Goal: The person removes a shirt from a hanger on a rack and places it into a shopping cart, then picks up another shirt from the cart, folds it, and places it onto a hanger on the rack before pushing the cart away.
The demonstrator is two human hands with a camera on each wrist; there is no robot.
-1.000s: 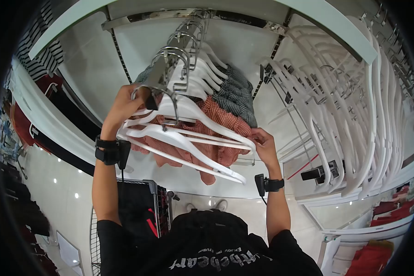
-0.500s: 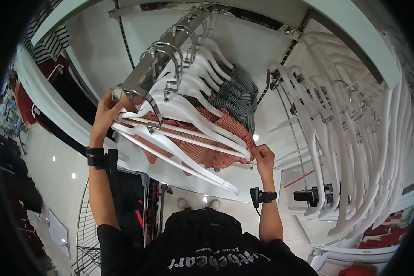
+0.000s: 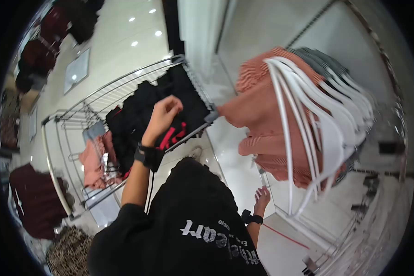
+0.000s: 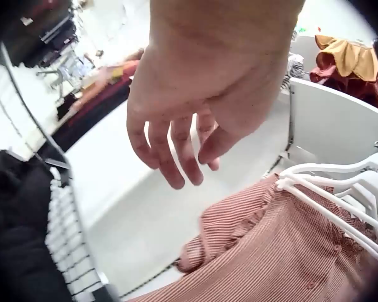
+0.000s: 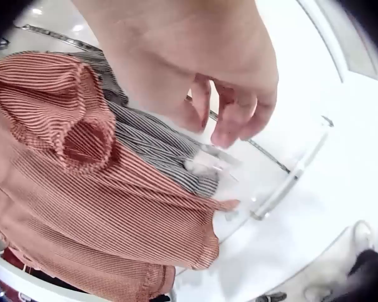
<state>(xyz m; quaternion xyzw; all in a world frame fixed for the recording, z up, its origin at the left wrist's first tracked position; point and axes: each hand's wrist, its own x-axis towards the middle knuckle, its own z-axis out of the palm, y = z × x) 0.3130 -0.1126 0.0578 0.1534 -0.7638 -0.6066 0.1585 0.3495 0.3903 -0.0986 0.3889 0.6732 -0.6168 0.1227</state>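
Over a wire shopping cart (image 3: 114, 80) piled with black clothes (image 3: 140, 103), my left hand (image 3: 164, 118) hangs with loosely curled fingers and nothing in them. My right hand (image 3: 262, 198) is low beside the rack, fingers relaxed and holding nothing. A red-and-white striped shirt (image 3: 273, 110) hangs on white hangers (image 3: 303, 99) to the right of the left hand. In the right wrist view, the right hand hovers above the shirt's striped sleeve (image 5: 82, 145) and a grey striped garment (image 5: 157, 135) with a pale tag (image 5: 211, 165).
Pink clothing (image 3: 96, 161) lies at the cart's near left end. Dark red garments (image 3: 34, 200) hang at the far left. A white shelf surface (image 3: 234, 156) extends below the hanging shirts. Clear-looking hangers crowd the right edge.
Both hands have let go of the hanging shirt and rail. The head view has swung left toward the cart, the left hand now over it and the right hand lower.
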